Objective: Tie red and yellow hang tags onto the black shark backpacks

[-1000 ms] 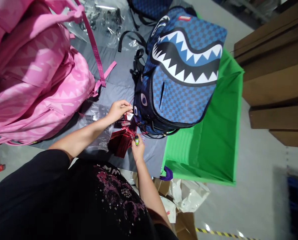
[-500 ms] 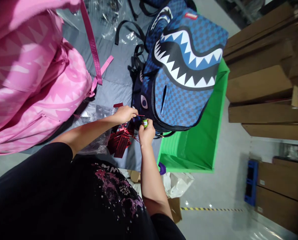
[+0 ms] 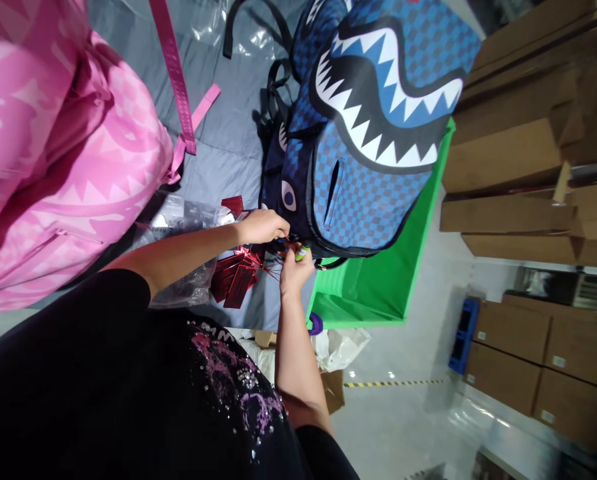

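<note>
A blue checkered backpack (image 3: 378,193) with a shark-mouth print lies in front of me, its dark side panel bearing an eye print. At its lower left corner my left hand (image 3: 264,226) is closed, fingertips pinching what looks like a thin red cord. Just below and right, my right hand (image 3: 297,272) is closed around a small yellow-green object (image 3: 301,253), mostly hidden by the fingers. Both hands nearly meet at the bag's edge. Shiny red hang tags (image 3: 235,280) with thin strings lie in a bunch left of my right wrist.
A pink backpack (image 3: 113,147) with a hanging strap fills the left. Clear plastic bags (image 3: 188,280) lie beside the tags on the grey cloth (image 3: 228,133). A green bin (image 3: 378,293) stands under the blue backpack's right side. Cardboard boxes (image 3: 508,333) are stacked at right.
My left hand has moved slightly right and down, closer to my right hand. The yellow-green object is now tilted and less visible. The camera view has shifted.
</note>
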`<state>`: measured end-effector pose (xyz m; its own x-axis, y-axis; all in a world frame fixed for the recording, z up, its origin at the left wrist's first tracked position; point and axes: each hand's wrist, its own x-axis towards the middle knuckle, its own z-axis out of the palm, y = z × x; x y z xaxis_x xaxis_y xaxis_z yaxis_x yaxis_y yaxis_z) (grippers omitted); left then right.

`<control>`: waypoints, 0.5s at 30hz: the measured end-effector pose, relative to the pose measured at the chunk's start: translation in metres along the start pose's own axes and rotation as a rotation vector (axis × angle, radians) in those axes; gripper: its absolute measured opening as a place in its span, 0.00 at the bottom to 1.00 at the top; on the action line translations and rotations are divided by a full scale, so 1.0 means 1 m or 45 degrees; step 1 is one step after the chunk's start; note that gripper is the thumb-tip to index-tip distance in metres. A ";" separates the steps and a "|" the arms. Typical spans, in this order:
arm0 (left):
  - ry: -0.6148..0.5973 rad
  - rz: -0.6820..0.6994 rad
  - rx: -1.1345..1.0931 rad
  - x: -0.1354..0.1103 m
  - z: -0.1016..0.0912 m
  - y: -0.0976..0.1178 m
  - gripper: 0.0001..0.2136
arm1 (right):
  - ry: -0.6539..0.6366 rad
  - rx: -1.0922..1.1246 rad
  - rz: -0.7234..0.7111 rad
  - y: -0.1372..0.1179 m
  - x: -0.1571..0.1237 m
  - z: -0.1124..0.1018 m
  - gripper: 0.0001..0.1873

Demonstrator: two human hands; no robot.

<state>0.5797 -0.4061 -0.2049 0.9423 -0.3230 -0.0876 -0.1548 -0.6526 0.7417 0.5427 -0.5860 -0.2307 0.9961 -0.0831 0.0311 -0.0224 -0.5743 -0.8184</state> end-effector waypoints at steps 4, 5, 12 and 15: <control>-0.260 -0.064 -0.298 0.005 -0.010 -0.001 0.13 | 0.101 -0.134 -0.026 -0.001 -0.007 -0.016 0.11; -0.281 -0.048 -0.277 0.004 -0.013 -0.001 0.16 | 0.168 -0.155 -0.050 -0.003 -0.009 -0.021 0.10; -0.283 0.171 -0.137 -0.011 -0.005 -0.002 0.18 | 0.417 -0.014 -0.301 -0.031 -0.011 -0.027 0.08; -0.016 0.065 -0.258 -0.017 0.017 -0.010 0.16 | 0.357 0.057 -0.321 -0.038 -0.010 -0.024 0.05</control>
<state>0.5601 -0.4058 -0.2225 0.9309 -0.3614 -0.0535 -0.1383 -0.4841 0.8640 0.5311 -0.5825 -0.1858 0.9075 -0.1671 0.3855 0.2305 -0.5692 -0.7892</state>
